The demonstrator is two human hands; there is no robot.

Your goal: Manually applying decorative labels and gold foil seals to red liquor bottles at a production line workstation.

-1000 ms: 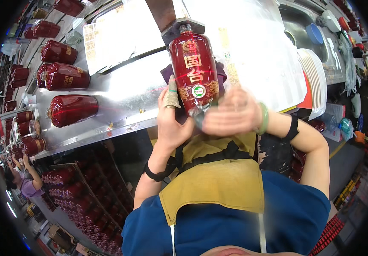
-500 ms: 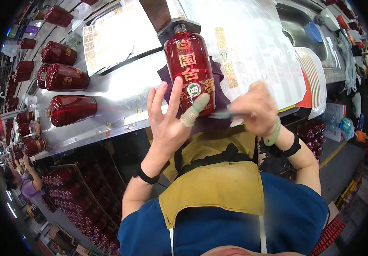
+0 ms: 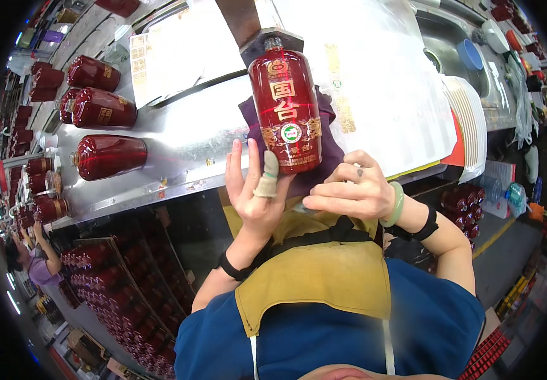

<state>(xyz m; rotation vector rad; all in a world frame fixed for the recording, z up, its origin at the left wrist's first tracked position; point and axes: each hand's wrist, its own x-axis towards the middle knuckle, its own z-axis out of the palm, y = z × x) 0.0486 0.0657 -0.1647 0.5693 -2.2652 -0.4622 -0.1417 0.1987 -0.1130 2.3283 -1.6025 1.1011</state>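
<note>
A dark red glass bottle [image 3: 286, 120] with gold lettering and a round green-and-white sticker lies on a purple cloth [image 3: 330, 136], its neck pointing away from me against a dark metal bracket [image 3: 273, 43]. By the bottle's lower left side is my left hand [image 3: 254, 196], open, fingers spread and pointing up; one finger wears a beige cover. Whether it touches the glass is hard to tell. My right hand [image 3: 353, 190], with a green bangle at the wrist, is closed below the bottle's base to the right. A small pale thing at its fingertips is too indistinct to name.
More red bottles [image 3: 110, 156] lie on the metal table [image 3: 172, 136] at left. White sheets with gold labels [image 3: 343, 85] cover the far right of the table. Farther right are a metal sink [image 3: 448, 47] and a blue bowl [image 3: 469, 55]. Another person [image 3: 40, 266] works at far left.
My right hand has moved left and toward me, away from the bottle's right side. The left hand has drawn down off the bottle's front, and its covered finger has left the lower label area.
</note>
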